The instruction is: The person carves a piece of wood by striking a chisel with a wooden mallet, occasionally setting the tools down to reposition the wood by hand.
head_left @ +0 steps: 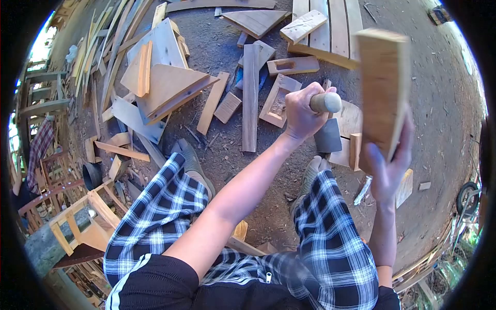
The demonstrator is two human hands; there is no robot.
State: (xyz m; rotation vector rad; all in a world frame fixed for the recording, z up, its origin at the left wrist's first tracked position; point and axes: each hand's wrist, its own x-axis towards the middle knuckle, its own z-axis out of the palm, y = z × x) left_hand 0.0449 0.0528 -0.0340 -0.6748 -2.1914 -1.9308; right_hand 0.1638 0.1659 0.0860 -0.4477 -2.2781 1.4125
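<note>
My left hand is wrapped round a tool's rounded wooden handle, whose end points toward the camera. Just below that fist shows a flat grey metal blade; its join to the handle is hidden. Over on the right, my right hand grips the lower end of a thick wooden board held upright, slightly blurred, thumb on one side and fingers on the other. Beneath the blade, pale wood pieces lie on the dirt.
Cut boards and triangular panels lie ahead and to the left. A slatted wooden piece is at the top. A wooden frame stands at lower left, a wheel far right. My feet rest on the ground.
</note>
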